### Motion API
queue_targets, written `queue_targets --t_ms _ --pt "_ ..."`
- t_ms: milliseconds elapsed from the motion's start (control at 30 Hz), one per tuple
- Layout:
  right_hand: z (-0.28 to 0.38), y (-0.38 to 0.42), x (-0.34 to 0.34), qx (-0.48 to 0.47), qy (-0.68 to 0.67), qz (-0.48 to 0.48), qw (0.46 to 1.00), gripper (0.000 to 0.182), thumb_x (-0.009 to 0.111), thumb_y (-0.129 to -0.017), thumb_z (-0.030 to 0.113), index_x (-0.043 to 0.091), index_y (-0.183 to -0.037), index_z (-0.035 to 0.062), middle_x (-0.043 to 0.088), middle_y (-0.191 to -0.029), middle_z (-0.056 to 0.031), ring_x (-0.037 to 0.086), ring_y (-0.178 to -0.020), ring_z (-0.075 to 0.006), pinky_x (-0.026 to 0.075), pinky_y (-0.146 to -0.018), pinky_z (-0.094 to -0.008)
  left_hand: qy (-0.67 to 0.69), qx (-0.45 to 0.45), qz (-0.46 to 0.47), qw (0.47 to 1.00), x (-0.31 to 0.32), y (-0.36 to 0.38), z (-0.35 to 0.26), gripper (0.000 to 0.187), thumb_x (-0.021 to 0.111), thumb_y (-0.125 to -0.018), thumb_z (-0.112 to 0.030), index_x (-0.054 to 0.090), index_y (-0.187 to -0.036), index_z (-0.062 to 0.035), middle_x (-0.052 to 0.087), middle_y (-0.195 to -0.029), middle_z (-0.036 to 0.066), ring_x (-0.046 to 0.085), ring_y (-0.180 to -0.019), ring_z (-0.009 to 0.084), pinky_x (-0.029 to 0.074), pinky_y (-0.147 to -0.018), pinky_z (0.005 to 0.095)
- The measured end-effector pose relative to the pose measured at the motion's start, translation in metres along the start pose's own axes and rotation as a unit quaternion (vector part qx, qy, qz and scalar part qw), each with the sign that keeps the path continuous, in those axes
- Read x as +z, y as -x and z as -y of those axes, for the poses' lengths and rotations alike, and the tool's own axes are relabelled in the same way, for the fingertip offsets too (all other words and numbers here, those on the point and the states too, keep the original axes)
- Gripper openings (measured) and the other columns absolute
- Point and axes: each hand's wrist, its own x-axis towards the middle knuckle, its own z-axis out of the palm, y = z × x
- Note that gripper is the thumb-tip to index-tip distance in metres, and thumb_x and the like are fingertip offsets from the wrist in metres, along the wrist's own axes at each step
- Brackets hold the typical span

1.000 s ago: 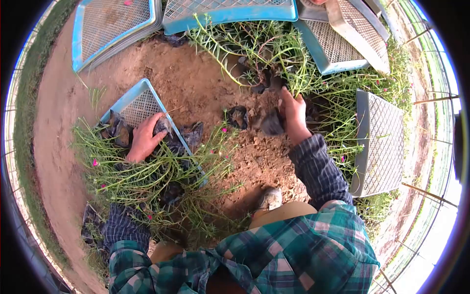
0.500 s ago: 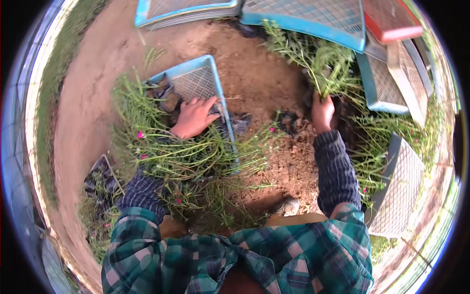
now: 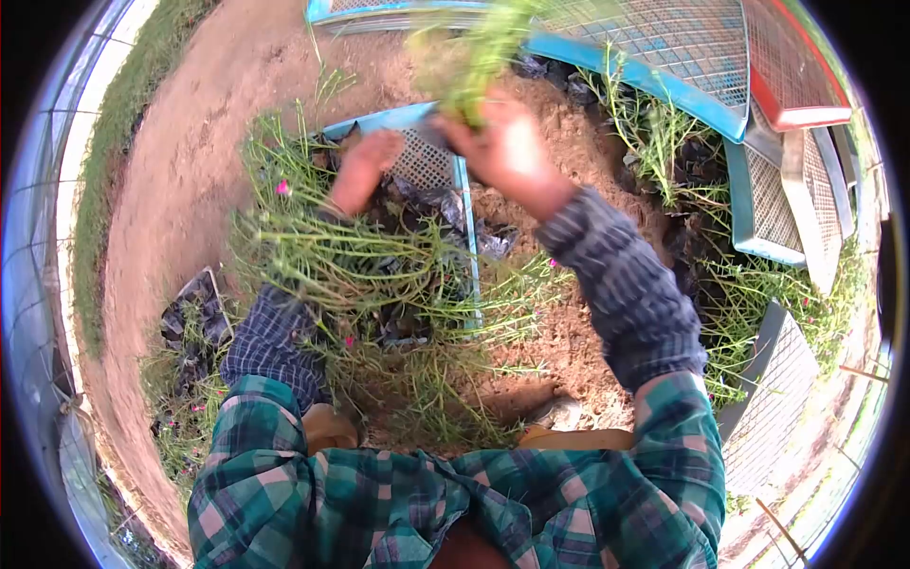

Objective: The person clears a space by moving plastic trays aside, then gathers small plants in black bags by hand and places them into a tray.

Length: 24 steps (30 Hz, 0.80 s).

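Note:
My right hand (image 3: pixel 502 142), blurred by motion, is closed round a green plant (image 3: pixel 488 57) above the far right corner of a blue crate (image 3: pixel 468 237). The plant's leafy top points away from me, and a dark base shows by my fingers. Over the crate's far left part is my left hand (image 3: pixel 365 171), also blurred, beside dark plastic-wrapped plants; its fingers are too smeared to read. Long green stems (image 3: pixel 360 256) with pink flowers lie across the near part of the crate and spill over its sides.
Blue crates (image 3: pixel 645 81) lie at the far side, with a red crate (image 3: pixel 796 114) at the far right. More plants (image 3: pixel 664 142) in dark bags stand on the soil to the right. A pale mesh crate (image 3: pixel 773 398) leans at the near right. Black bags (image 3: pixel 199 313) sit at the left.
My right hand has moved left from the plants on the right to above the crate, carrying a plant. My left hand has shifted slightly away from me.

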Motion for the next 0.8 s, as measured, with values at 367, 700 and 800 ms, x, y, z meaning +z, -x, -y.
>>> queue_targets --t_ms 367,700,800 --pt "-0.023 0.107 0.012 -0.047 0.051 0.133 0.989 0.051 0.063 -0.074 0.01 0.053 -0.124 0.0109 0.049 -0.129 -0.0165 0.046 -0.118 -0.0334 0.036 -0.1 -0.0443 -0.005 0.043 0.191 0.981 -0.016 -0.013 0.048 0.066 0.04 -0.096 -0.048 0.031 -0.141 -0.0018 0.04 -0.139 0.019 0.037 -0.13 0.0271 0.027 -0.109 0.0395" --pt "-0.151 0.174 -0.106 0.403 0.135 -0.145 0.893 0.045 0.066 -0.08 0.02 0.051 -0.118 0.002 0.057 -0.103 -0.0209 0.06 -0.086 -0.0328 0.049 -0.075 -0.0406 -0.261 0.157 0.136 0.943 0.013 0.003 0.021 0.047 0.05 -0.093 -0.038 0.051 -0.127 -0.0051 0.055 -0.123 0.012 0.047 -0.119 0.0278 0.033 -0.102 0.0404" --pt "-0.177 0.165 -0.094 0.313 0.208 -0.102 0.921 0.039 0.06 -0.085 0.025 0.056 -0.117 0.0051 0.06 -0.109 -0.0199 0.059 -0.097 -0.0388 0.047 -0.083 -0.0428 -0.29 0.128 0.129 0.94 0.016 0.004 0.011 0.046 0.05 -0.092 -0.037 0.051 -0.126 -0.0054 0.055 -0.122 0.012 0.047 -0.119 0.028 0.033 -0.102 0.0405"
